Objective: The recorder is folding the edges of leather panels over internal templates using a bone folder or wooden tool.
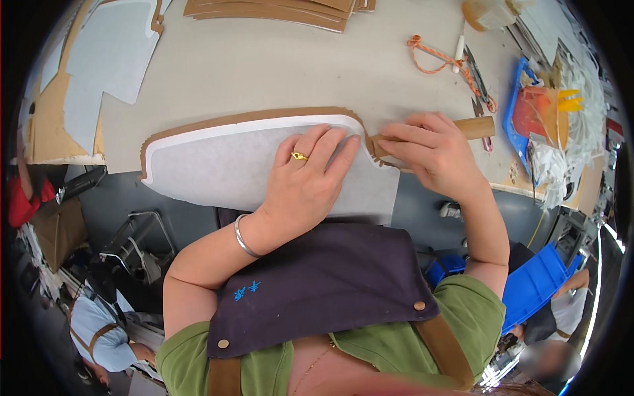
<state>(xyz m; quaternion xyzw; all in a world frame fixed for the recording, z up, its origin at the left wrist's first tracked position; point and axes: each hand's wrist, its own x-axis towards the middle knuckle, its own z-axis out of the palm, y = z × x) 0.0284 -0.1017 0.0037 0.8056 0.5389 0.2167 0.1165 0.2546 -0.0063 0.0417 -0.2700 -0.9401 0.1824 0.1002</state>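
Note:
On the near side of the table lies a large curved panel (211, 162), grey-white on its upper face, with a white strip and a brown edge (251, 117) along its far rim. My left hand (307, 171) rests flat on it, fingers stretched toward the far right corner. My right hand (432, 152) grips a flat wooden stick (477, 128) that sticks out to its right. The stick's other end is partly hidden by my fingers, beside the notched brown edge at the panel's right corner.
Brown pieces (277, 13) are stacked at the far side, and more grey-white panels (119, 49) lie at the left. Toward the right are an orange cord (432, 54), scissors (477, 76), and a blue tray (518, 119) holding an orange container. Other people sit behind.

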